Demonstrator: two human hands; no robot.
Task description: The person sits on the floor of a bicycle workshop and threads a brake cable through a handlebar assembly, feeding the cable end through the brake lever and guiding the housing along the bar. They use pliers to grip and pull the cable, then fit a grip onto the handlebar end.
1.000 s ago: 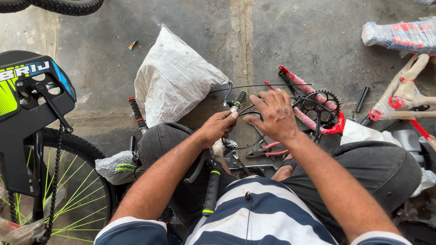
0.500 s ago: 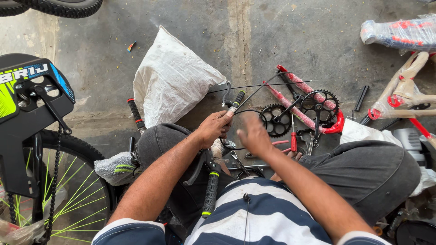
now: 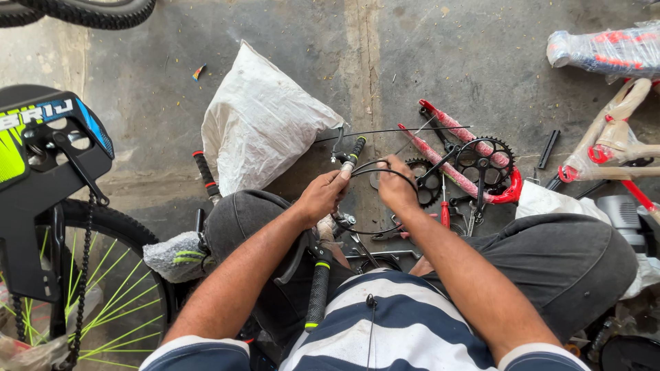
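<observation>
Concrete floor (image 3: 481,62), grey and stained, carries everything; the person sits on it with knees spread. Biggest at the left edge is a black bicycle wheel with lime-green spokes (image 3: 103,295) under a black chain guard (image 3: 48,172). Ahead of the left knee slumps a white woven plastic sack (image 3: 261,124). To the right of the hands lies a red wrapped bicycle frame piece with a black toothed chainring (image 3: 485,161), and a second black sprocket (image 3: 425,180) shows just beside the right hand.

Between the knees stands a black handlebar grip with green rings (image 3: 317,292). Just above it, both hands meet on a thin black brake cable (image 3: 385,168) that loops from a small black brake lever with a silver barrel (image 3: 352,156). The left hand (image 3: 322,196) is pinched shut on the cable end at the lever; the right hand (image 3: 395,185) is closed on the loop just beside it. The cable's free run stretches away to the right, its long axis roughly level across the floor, so the right hand is nearer that length and the lever lies up and left of it.

Compared with half a second ago, the right hand has drawn closer to the left, uncovering the sprocket; a second ago it was spread out over the frame parts.
</observation>
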